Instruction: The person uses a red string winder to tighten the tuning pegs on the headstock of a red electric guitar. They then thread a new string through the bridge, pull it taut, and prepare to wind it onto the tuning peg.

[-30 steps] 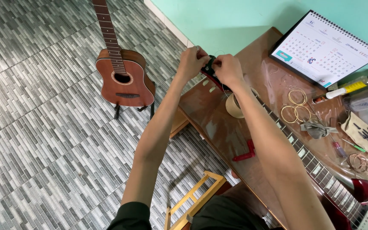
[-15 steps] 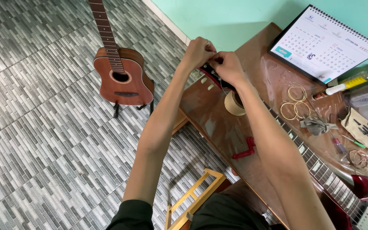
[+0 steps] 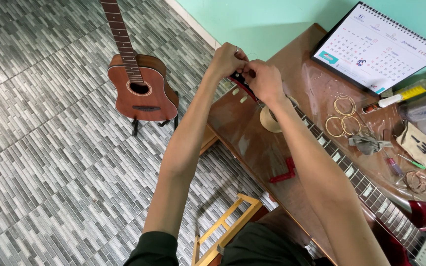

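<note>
I see the grey patterned tile floor (image 3: 40, 162) filling the left half of the frame, and the brown wooden table (image 3: 252, 143) running from the upper middle down to the lower right. An electric guitar lies along that table: its red body (image 3: 422, 221) sits at the lower right, its neck (image 3: 351, 167) runs up toward the centre, and its headstock (image 3: 240, 81) is at the top centre between my hands. A brown acoustic guitar (image 3: 141, 91) stands on a stand at the upper left. A desk calendar (image 3: 375, 47) leans at the upper right. Coiled strings (image 3: 343, 116) lie below it.

My left hand (image 3: 227, 60) and right hand (image 3: 263, 81) meet at the headstock, fingers curled shut and pinching there; exactly what they pinch, I cannot tell. A red tool (image 3: 283, 173) lies on the table centre.
</note>
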